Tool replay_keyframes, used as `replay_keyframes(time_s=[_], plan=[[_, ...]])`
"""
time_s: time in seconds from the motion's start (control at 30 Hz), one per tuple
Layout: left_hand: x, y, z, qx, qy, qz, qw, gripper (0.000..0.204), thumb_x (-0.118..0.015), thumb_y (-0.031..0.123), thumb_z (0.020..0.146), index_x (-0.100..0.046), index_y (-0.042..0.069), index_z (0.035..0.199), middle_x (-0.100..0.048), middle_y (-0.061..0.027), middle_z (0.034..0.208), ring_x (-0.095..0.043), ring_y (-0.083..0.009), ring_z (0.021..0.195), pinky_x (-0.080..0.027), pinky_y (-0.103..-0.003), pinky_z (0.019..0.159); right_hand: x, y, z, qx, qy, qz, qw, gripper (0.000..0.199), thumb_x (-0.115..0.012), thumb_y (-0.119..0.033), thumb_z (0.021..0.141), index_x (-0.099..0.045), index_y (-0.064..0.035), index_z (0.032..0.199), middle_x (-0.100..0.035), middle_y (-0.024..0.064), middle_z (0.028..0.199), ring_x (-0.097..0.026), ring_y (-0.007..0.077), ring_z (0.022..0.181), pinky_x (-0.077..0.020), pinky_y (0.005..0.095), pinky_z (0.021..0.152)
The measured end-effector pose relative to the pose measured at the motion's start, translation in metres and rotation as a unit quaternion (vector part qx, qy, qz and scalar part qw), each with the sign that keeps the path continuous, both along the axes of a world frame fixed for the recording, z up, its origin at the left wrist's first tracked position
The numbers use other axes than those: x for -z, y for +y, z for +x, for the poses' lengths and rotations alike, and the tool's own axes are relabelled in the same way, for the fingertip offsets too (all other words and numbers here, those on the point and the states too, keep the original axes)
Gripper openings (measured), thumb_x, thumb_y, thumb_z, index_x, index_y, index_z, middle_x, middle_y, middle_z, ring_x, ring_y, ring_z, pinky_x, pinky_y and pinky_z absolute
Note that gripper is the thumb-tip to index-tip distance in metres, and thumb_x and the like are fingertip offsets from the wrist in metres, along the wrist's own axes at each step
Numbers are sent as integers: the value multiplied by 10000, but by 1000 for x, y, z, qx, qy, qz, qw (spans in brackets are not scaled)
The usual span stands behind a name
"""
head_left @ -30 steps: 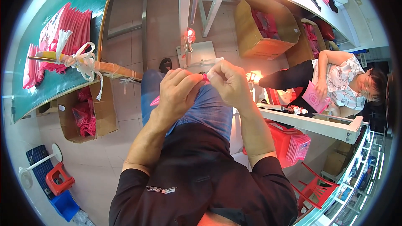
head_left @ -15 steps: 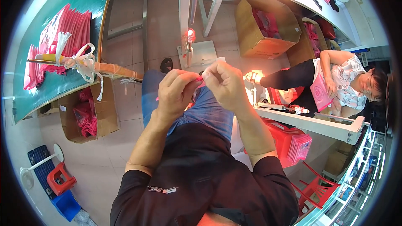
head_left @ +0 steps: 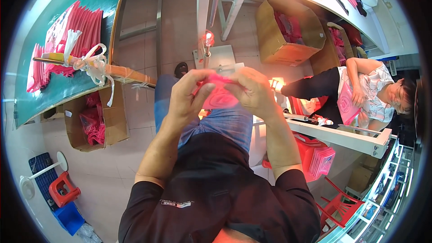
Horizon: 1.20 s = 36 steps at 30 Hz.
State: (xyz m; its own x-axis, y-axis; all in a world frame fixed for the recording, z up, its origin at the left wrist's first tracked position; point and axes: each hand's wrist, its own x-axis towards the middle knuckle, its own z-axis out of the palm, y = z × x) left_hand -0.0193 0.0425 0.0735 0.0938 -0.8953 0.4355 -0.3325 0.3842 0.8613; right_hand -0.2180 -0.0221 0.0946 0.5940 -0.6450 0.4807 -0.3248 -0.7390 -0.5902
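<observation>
A pink translucent plastic bag (head_left: 219, 98) hangs spread between my hands above my lap, with a faint round print on it. My left hand (head_left: 189, 98) pinches its upper left edge between thumb and fingers. Its upper right edge is gripped by my right hand (head_left: 253, 91), whose fingertips are a little blurred. Below the bag are my jeans (head_left: 220, 130), and just beyond the hands stands a metal post with a reddish glowing tip (head_left: 208, 39) on a white base plate.
Pink bags (head_left: 67, 40) stand stacked on the green table at left, beside a stick tied with white ribbon (head_left: 96, 65). Cardboard boxes (head_left: 288, 51) with pink bags lie ahead and at left. At right a seated person holds a pink bag (head_left: 347, 101); a red stool (head_left: 306, 150) bears more bags.
The pink bag, mostly hidden by my hands before, is now spread out and visible between them. My right hand has shifted slightly right and lower.
</observation>
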Motion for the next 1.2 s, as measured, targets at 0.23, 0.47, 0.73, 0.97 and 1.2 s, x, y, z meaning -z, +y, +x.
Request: replay_keyframes(time_s=[0.23, 0.47, 0.73, 0.97, 1.2], plan=[[25, 7, 25, 57, -72, 118, 989, 176, -674, 178, 915, -625, 14, 960, -583, -22, 752, -526, -119, 676, -443, -269, 627, 6, -6, -21, 138, -124, 161, 969, 251, -763, -227, 846, -639, -8, 859, -555, -13, 677, -477, 68, 628, -398, 239, 565], [22, 0, 13, 10, 283, 161, 945, 132, -642, 128, 943, -614, 1, 967, -630, -11, 854, -548, -60, 736, -459, -224, 673, 16, -15, -19, 221, -197, 152, 943, 224, -735, -196, 881, -626, -3, 843, -545, -32, 681, -450, 48, 645, -395, 218, 582], [45, -1, -3, 12, 396, 183, 900, 157, -605, 122, 966, -578, 4, 1066, -617, -1, 977, -551, -39, 855, -465, -211, 755, 36, -12, -8, 273, -248, 123, 921, 209, -691, -190, 914, -618, -5, 847, -585, -9, 753, -488, 70, 696, -421, 235, 641], [56, 3, -4, -48, 344, 207, 915, 140, -621, 118, 953, -626, 5, 1036, -643, 14, 891, -547, -34, 779, -467, -208, 689, 40, -13, -10, 299, -240, 126, 915, 270, -702, -218, 902, -608, 11, 1010, -619, 63, 929, -561, 143, 861, -454, 292, 793], [19, 2, 13, 7, -21, 127, 992, 145, -690, 115, 892, -637, 2, 967, -655, -34, 771, -556, -94, 677, -479, -262, 636, -11, -17, 2, 205, -16, -142, 968, 430, -768, -263, 831, -612, 15, 1119, -654, 148, 1024, -632, 261, 948, -495, 370, 855]])
